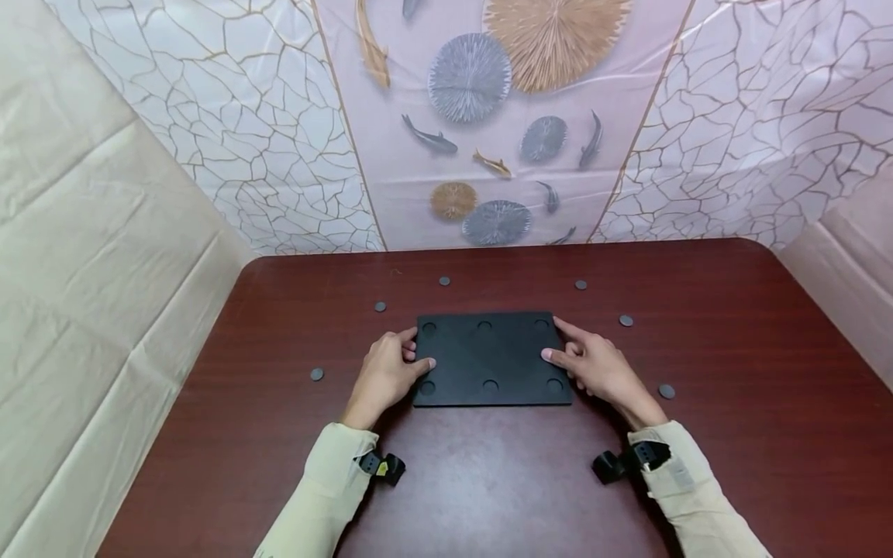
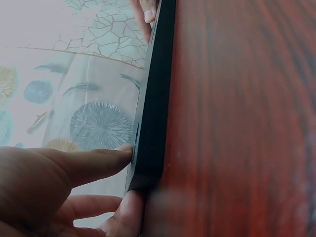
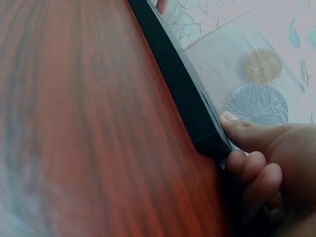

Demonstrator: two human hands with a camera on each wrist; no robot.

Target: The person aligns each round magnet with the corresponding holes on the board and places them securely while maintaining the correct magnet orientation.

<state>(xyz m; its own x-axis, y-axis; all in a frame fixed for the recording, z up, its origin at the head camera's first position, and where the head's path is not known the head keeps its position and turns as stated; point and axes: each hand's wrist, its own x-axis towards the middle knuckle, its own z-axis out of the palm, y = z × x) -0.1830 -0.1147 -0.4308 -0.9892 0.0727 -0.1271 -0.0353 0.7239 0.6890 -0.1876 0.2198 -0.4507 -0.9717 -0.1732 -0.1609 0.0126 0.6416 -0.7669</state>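
Note:
A flat black rectangular board (image 1: 491, 356) with several round recesses along its front and back edges lies in the middle of the table. The left hand (image 1: 387, 372) grips its left edge, thumb on the top face and fingers at the side. At the opposite edge, the right hand (image 1: 600, 368) holds the board the same way, its index finger along the far right corner. In the left wrist view the thumb of the left hand (image 2: 74, 182) presses the board's (image 2: 153, 113) upper face. The right wrist view shows the right hand (image 3: 271, 158) pinching the board's (image 3: 177, 84) near corner.
Small grey discs lie scattered around the board on the dark red table (image 1: 488, 480): one disc (image 1: 317, 374) at left, one disc (image 1: 667, 391) at right, others behind. A patterned curtain (image 1: 488, 155) hangs behind the table, and pale cloth (image 1: 91, 271) flanks it.

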